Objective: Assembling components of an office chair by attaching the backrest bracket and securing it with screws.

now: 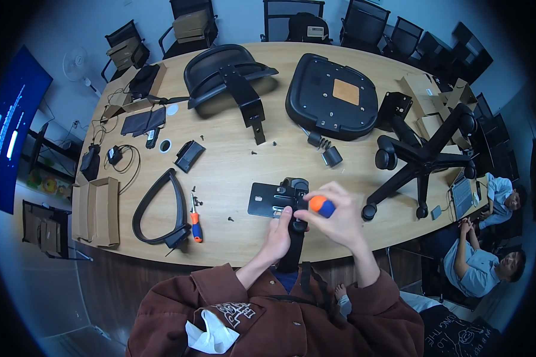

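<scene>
My left hand is closed on a black chair part with slots, held above the table's near edge. A flat black plate with a small hole sticks out to its left, and a dark strip runs down from it towards my lap. My right hand has its fingers curled around a screwdriver with an orange and blue handle, the butt end facing up. Thumb and fingertips reach to the chair part; the screwdriver's tip is hidden.
On the table lie a loop armrest, a second screwdriver, loose screws, a chair backrest, a seat, a wheeled base and an open carton. Two people sit at the right.
</scene>
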